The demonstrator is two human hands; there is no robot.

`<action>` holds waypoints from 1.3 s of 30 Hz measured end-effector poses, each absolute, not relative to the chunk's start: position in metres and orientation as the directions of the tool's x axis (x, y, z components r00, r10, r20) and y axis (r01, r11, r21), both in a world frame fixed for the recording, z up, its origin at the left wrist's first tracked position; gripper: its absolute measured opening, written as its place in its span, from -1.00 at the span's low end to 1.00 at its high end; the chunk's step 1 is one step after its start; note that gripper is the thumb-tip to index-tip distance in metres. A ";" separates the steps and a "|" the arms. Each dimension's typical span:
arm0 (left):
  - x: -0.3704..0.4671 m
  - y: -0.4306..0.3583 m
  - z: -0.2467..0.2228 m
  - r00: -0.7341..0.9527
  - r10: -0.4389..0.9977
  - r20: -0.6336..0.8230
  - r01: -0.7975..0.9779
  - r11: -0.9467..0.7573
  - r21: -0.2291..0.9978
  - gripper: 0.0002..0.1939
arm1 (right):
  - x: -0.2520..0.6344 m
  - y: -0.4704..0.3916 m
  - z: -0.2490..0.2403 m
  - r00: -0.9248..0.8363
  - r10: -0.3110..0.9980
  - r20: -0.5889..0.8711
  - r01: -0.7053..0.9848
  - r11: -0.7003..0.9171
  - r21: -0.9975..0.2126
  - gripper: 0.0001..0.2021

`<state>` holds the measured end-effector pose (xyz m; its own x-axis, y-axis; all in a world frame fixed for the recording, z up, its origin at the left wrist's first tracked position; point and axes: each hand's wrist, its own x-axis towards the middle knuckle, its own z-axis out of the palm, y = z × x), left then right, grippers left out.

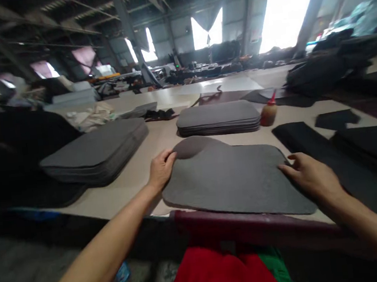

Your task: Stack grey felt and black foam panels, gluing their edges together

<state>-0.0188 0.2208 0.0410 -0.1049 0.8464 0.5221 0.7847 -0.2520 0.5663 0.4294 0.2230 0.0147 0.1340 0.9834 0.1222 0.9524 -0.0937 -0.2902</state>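
A flat grey sheet (233, 181) with rounded corners lies at the table's front edge, between my two hands. My left hand (162, 168) grips its far left corner, thumb on top and fingers curled beneath. A darker rounded patch (197, 146) bulges up beside that corner; I cannot tell whether it is a second sheet. At the far right corner, my right hand (309, 173) pinches the edge between thumb and fingers. Just behind lies a neat stack of similar grey sheets (218, 117). Another thick stack (98, 150) sits to the left.
A squeeze bottle (269, 112) with a red nozzle stands beside the rear stack. Black pieces (310, 141) cover the right side of the table (134, 173). Dark cloth (322, 71) is heaped at the back right, and pale cloth (91, 115) lies behind the left stack.
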 end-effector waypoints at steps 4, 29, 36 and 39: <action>-0.030 0.232 0.024 -0.124 0.881 0.456 0.800 -0.183 0.571 -0.71 | 0.441 0.235 0.002 0.161 0.986 0.044 0.948 -0.142 -0.286 -0.45; -0.015 0.235 0.009 -0.200 0.910 0.362 0.909 0.035 0.416 -0.72 | 0.462 0.254 -0.018 0.195 0.981 0.000 0.910 -0.181 -0.372 -0.51; -0.016 0.229 0.011 -0.196 0.913 0.357 0.928 0.055 0.368 -0.72 | 0.456 0.246 -0.009 0.184 0.982 0.029 0.905 -0.158 -0.395 -0.54; -0.018 0.228 0.011 -0.202 0.912 0.357 0.932 0.067 0.356 -0.71 | 0.458 0.247 -0.012 0.168 0.984 0.052 0.909 -0.134 -0.394 -0.54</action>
